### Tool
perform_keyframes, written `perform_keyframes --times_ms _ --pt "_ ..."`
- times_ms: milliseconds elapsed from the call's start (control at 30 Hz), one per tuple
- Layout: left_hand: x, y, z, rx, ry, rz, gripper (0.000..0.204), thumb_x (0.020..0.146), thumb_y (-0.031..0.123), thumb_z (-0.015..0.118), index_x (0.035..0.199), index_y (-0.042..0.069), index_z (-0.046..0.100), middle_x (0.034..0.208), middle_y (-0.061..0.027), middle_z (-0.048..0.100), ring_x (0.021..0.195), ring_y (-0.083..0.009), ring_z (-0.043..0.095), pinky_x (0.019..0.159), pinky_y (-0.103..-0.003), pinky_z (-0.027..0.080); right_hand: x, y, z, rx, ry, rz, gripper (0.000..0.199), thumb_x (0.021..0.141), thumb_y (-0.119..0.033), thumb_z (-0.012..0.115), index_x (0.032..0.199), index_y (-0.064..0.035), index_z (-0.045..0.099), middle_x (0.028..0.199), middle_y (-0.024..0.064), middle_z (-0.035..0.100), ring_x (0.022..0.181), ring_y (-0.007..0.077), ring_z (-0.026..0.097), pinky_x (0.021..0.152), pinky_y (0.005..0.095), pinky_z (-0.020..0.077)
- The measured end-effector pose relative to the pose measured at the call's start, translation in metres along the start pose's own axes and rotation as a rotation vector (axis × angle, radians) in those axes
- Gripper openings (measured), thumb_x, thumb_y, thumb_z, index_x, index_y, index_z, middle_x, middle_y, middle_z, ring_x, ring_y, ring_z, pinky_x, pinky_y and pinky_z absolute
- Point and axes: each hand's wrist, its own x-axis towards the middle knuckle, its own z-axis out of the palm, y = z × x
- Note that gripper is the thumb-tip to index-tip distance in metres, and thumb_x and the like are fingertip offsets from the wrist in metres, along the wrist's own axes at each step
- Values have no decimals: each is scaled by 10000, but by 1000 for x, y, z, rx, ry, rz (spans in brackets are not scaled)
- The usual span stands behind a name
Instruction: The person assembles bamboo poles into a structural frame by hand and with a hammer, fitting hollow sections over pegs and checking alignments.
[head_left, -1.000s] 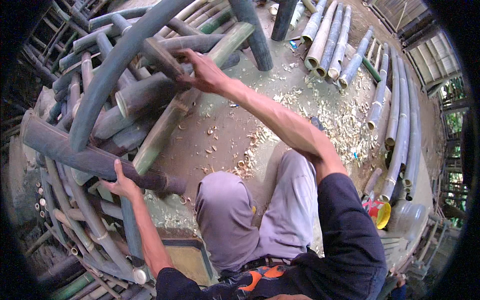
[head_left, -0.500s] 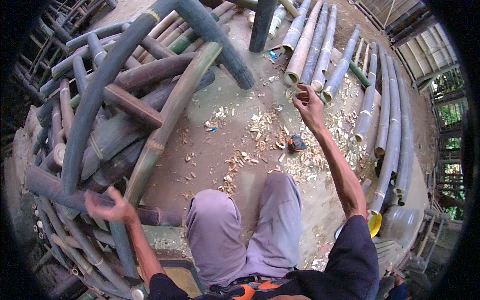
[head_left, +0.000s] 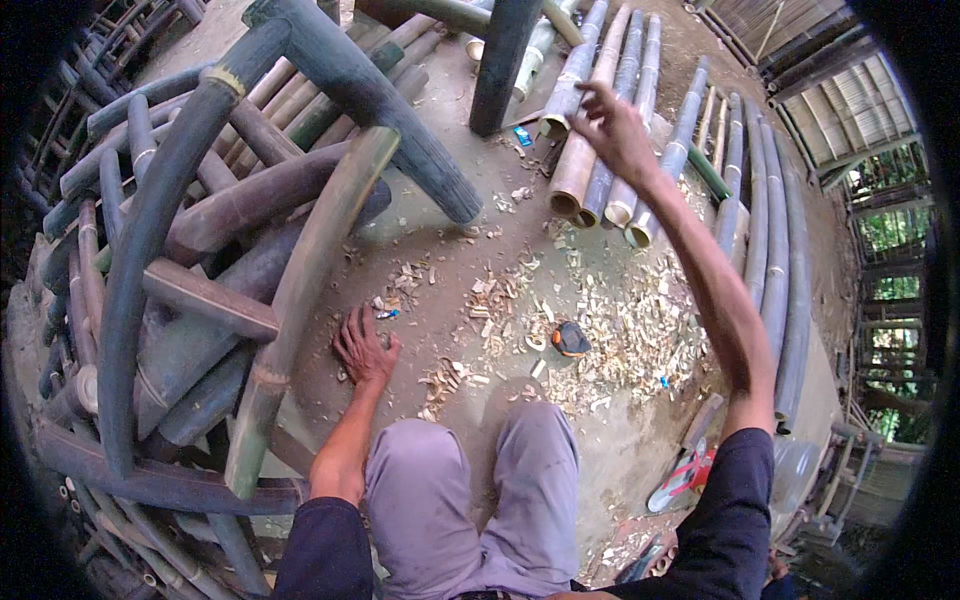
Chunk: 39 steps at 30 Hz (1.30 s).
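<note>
Bracing with the open, empty left hand (head_left: pixel 362 352) flat on the ground (head_left: pixel 450 250) for balance, stretching the open, empty right hand (head_left: pixel 612 128) above the cut bamboo poles (head_left: pixel 590 150).

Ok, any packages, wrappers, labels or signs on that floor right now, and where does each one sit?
Small blue packet: flat rectangle, on the ground by the dark upright post, left of the bamboo pole ends.
Tiny blue scrap: crumpled wrapper bit, just above the left hand on the floor.
Tiny blue fleck: among the wood shavings, too small to identify.
No signs or screens visible.
</note>
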Motion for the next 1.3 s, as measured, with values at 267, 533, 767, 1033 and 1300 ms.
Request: perform_keyframes --times_ms 267,533,767,1033,1300 --pt "7 -3 -1 -20 -58 0 807 646 357 679 1350 111 371 1364 -136 359 1278 -310 316 1038 -542 210 179 -24 -27 -70 274 7 653 814 -373 653 1307 -14 419 1200 288 535 1114 372 542 929 430 436" --pt "7 -10 -3 -42 -47 16 818 635 355 674 1351 110 363 1354 -141 366 1279 -323 307 1040 -559 190 285 -46 -28 -325 554 -12 683 734 -371 704 1289 -65 450 1157 245 546 977 341 596 807 440 496" --pt "9 -10 -2 -59 -77 1 815 635 327 672 1356 116 358 1361 -147 358 1289 -332 296 1042 -559 192 340 -29 -47 -449 -7 -87 450 765 -433 641 1049 -83 636 1026 167 635 975 285 600 855 385 473" --pt "5 -13 3 -39 -50 35 808 640 330 659 1357 118 351 1360 -145 366 1266 -325 332 1029 -541 216 293 -29 -54 -431 216 -331 325 770 -293 605 921 -5 620 814 209 635 786 340 643 710 439 493" --pt "3 -7 4 -11 -77 -12 781 648 343 662 1342 126 377 1373 -135 360 1261 -313 338 1026 -523 227 160 -36 -86 -247 470 -386 303 767 -208 635 1002 -17 622 833 183 646 789 303 640 720 417 496"
